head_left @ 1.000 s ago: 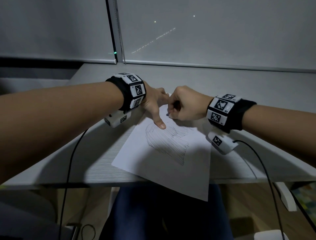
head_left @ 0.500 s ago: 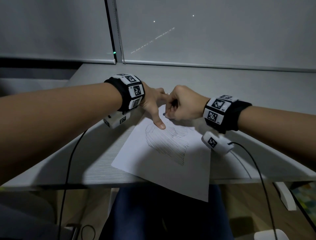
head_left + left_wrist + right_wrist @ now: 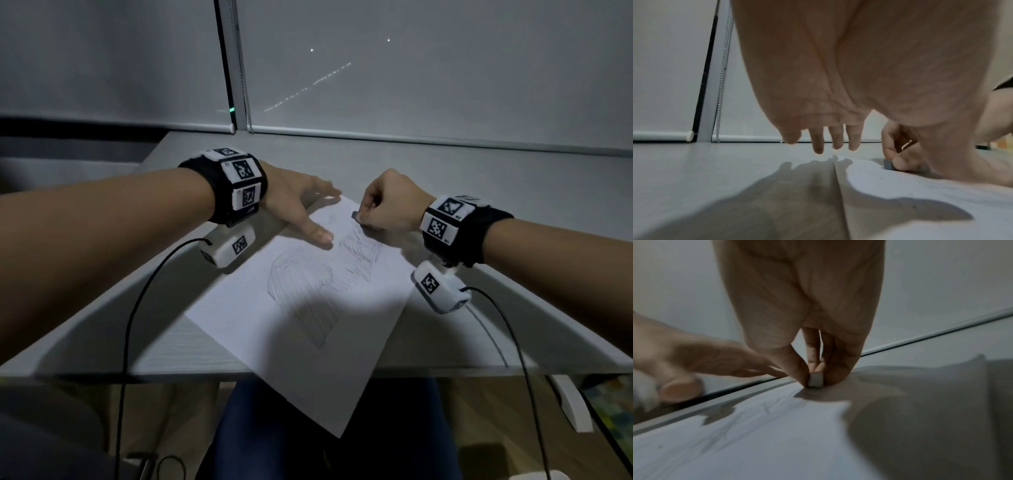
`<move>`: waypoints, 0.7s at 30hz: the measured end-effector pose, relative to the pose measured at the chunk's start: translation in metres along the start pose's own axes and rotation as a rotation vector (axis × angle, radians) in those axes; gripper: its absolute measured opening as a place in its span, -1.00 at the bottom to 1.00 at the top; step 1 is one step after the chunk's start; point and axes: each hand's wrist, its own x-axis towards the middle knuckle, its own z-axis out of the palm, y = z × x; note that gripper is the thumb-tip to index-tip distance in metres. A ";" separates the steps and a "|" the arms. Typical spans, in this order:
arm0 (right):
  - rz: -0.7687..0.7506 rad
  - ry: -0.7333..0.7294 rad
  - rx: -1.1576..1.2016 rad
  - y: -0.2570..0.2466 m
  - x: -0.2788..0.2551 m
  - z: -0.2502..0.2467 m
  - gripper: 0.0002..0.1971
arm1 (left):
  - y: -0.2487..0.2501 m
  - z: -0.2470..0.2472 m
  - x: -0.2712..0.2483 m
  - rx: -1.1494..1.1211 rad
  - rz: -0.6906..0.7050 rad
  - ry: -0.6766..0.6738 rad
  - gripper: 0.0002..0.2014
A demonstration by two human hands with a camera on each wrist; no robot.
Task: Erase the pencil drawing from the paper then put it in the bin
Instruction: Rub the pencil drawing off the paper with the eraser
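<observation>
Left hand (image 3: 294, 209): fingers spread and straight, thumb pressing paper, centre left of frame. Right hand (image 3: 387, 205): pinching eraser, tip down on sheet, centre right.
Desk (image 3: 513, 192): grey, across mid-frame.
Paper (image 3: 342, 342): flat on desk, centre, lower corner hanging past near edge.
Drawing (image 3: 322, 291): hatched pencil shape, mostly intact; faint near upper corner.
Eraser (image 3: 815, 380): small block at drawing's top.
Progress, judged: erasing early; most lines left. Binning not begun; no bin seen.
</observation>
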 end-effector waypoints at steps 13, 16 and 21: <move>-0.199 -0.015 -0.065 -0.031 0.014 0.005 -0.93 | 0.007 0.017 0.015 0.228 -0.009 -0.017 0.30; -0.242 -0.019 -0.101 -0.033 0.010 0.010 -0.91 | 0.011 0.014 0.013 0.269 -0.034 -0.035 0.23; -0.296 -0.163 -0.049 -0.038 0.002 0.003 -0.93 | 0.014 0.012 0.011 0.342 -0.012 -0.053 0.15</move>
